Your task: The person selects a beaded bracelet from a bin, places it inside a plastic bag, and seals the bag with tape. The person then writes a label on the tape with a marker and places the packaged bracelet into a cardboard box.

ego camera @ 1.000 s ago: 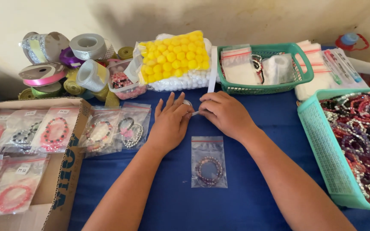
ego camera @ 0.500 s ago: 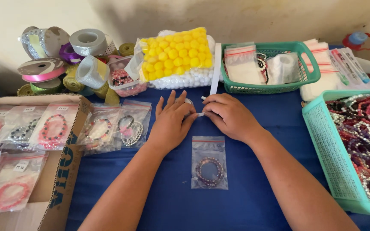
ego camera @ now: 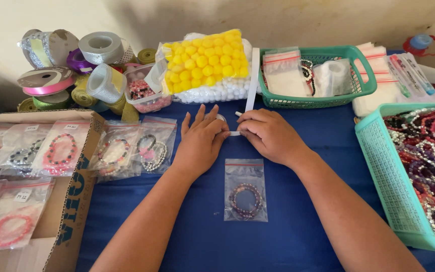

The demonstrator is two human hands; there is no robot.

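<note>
Fingers (ego camera: 212, 132) of my left hand (ego camera: 200, 143) are spread flat on the blue desk (ego camera: 298, 236) at the middle of the frame, their tips pressing down one end of a narrow white strip (ego camera: 252, 75), while my right hand (ego camera: 270, 135) curls beside it with its fingers pinched together on the same strip where it bends toward me. From there the strip runs straight up the frame to the bag of yellow pompoms (ego camera: 205, 63) at the upper middle. Just below my hands, near the centre, lies a small clear zip bag (ego camera: 246, 190) with a dark beaded bracelet inside, apart from both hands. To the left of my left hand a few more bagged bracelets (ego camera: 132, 148) lean against a cardboard box (ego camera: 74, 211) full of others. Ribbon rolls (ego camera: 71, 65) are piled at the upper left, a green basket (ego camera: 366, 88) of empty bags sits at the upper right, and a teal basket (ego camera: 378, 166) of loose bracelets fills the right edge.
</note>
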